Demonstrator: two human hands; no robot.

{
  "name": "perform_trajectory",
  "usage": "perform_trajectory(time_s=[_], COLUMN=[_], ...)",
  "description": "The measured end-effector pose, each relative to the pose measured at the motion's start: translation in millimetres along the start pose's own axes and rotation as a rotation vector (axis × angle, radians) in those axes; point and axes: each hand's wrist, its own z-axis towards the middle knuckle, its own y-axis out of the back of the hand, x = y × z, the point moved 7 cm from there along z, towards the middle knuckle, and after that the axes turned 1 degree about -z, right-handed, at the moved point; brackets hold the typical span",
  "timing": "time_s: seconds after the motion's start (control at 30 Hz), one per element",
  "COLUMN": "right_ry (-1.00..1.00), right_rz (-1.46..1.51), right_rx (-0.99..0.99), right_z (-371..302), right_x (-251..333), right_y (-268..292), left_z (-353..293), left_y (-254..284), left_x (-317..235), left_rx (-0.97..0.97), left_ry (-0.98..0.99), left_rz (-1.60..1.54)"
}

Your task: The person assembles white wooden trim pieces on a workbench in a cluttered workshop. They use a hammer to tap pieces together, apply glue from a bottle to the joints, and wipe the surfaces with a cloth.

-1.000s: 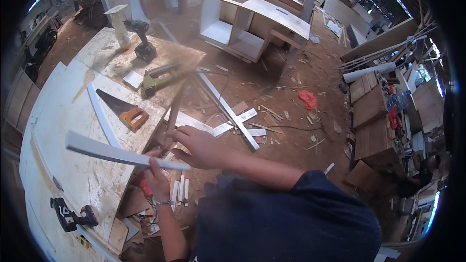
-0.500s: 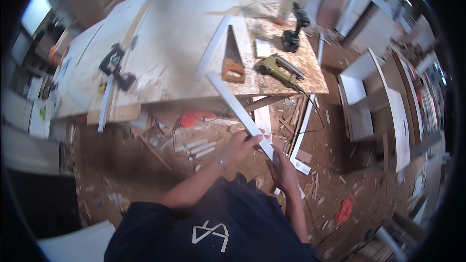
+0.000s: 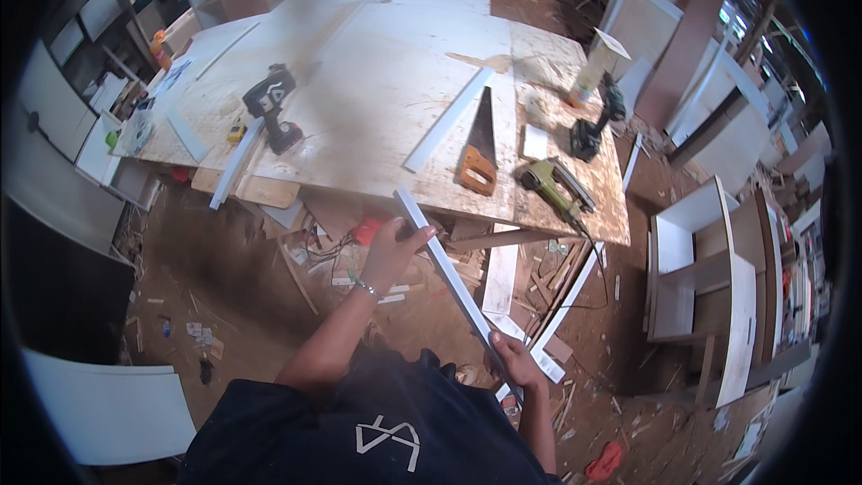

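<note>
a long white strip [image 3: 456, 283] is held slantwise in front of the person's body, its far end near the front edge of the table [image 3: 440, 27] and its near end close to the dark shirt [image 3: 323, 422]. whether the far end touches the table cannot be told. the left hand [image 3: 393, 253] grips the upper part, thumb laid over the strip, the other fingers mostly hidden. the right hand [image 3: 515, 363] is closed around the lower part, its palm and some fingertips out of sight; the last stretch of the strip there is dark and hard to make out.

beneath the table edge sits a red thing [image 3: 366, 232], partly covered, its kind unclear. a blurred brownish smear veils some of the tabletop and the floor to the left. on the table lie a hand saw [image 3: 479, 153], a green power tool [image 3: 555, 190] and two dark drills [image 3: 271, 99].

near the far right corner stands a see-through container [image 3: 585, 81], something orange low in it, too small to tell. further right, an open-fronted cabinet [image 3: 740, 323] shows white-walled compartments, their depths partly hidden by its panels. the round black rim cuts off boards at both sides.
</note>
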Motion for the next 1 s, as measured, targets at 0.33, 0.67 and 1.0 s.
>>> perform_trajectory(time_s=[0.33,0.67,1.0], right_ry=[-0.047,0.246,0.761], right_rz=[-0.467,-0.989,-1.058], right_rx=[-0.029,-0.182,-0.129], right_z=[55.7,186.2,397.6], right_x=[42.1,145.6,217.0], right_y=[-52.4,-106.1,-144.9], left_z=[35.3,34.8,-144.1], left_y=[212.0,294.0,307.4], left_x=[40.4,145.5,420.5], left_rx=[-0.397,-0.472,0.369], left_ry=[0.118,0.302,0.308], left_rz=[-0.397,-0.383,1.119])
